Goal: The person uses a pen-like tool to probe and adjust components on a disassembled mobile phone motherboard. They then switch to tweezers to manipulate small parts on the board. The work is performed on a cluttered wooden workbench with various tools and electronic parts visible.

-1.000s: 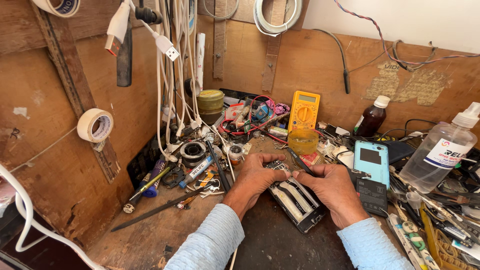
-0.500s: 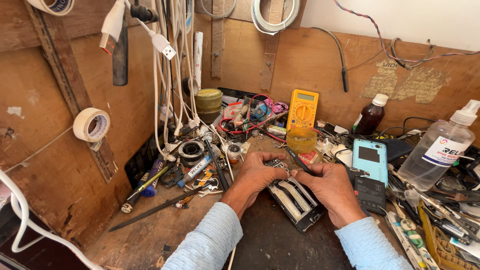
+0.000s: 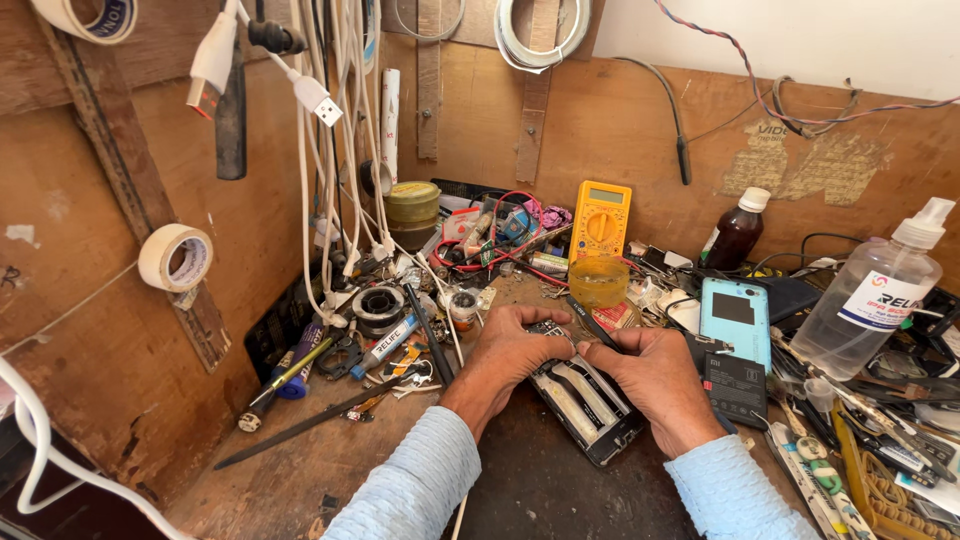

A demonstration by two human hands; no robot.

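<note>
A person in pale blue sleeves works at a cluttered wooden desk (image 3: 300, 470), seen from above. Both hands meet over an opened phone (image 3: 590, 405) that lies flat near the middle of the desk, its back off and its insides showing. The left hand (image 3: 510, 350) rests on the phone's upper left end, fingers curled down onto it. The right hand (image 3: 655, 375) lies over the phone's right side, fingers bent and pinching a thin dark tool (image 3: 590, 322) whose tip points up and left; the thumbs of the two hands nearly touch. Whether the left hand grips anything small I cannot tell.

Just right of the right hand lies a black battery (image 3: 735, 388), and behind it a light blue phone back (image 3: 735, 322). A yellow multimeter (image 3: 600, 218) stands against the back wall, with a small amber dish (image 3: 598, 280) before it. A brown bottle (image 3: 733, 232) and a clear spray bottle (image 3: 880, 295) stand to the right. White cables (image 3: 330, 150) hang at the left, near a roll of tape (image 3: 175, 258) on the side wall.
</note>
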